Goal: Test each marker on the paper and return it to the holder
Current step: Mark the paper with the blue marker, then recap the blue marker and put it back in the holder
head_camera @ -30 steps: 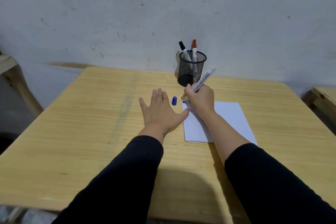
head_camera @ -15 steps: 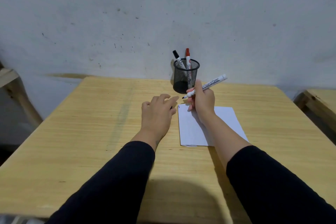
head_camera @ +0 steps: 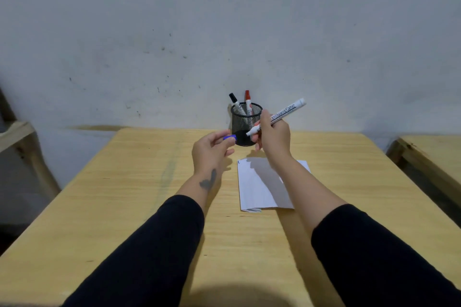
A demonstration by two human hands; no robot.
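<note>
Above the desk (head_camera: 129, 207), both hands are raised in front of a black mesh holder (head_camera: 246, 124) that stands near the far edge by the wall. Left hand (head_camera: 211, 153) pinches a blue cap (head_camera: 230, 137) between thumb and fingertips, its open end towards the right. Right hand (head_camera: 274, 136) is closed around a white marker (head_camera: 277, 116), which lies tilted, its bare tip pointing down-left at the cap and its rear end up to the right. Tip and cap are near each other but apart. Two capped markers stand in the holder, one black (head_camera: 235, 102) and one red (head_camera: 247, 103). Below the right wrist, the paper (head_camera: 257, 189) lies flat on the desk, with a small dark mark at its far left corner.
</note>
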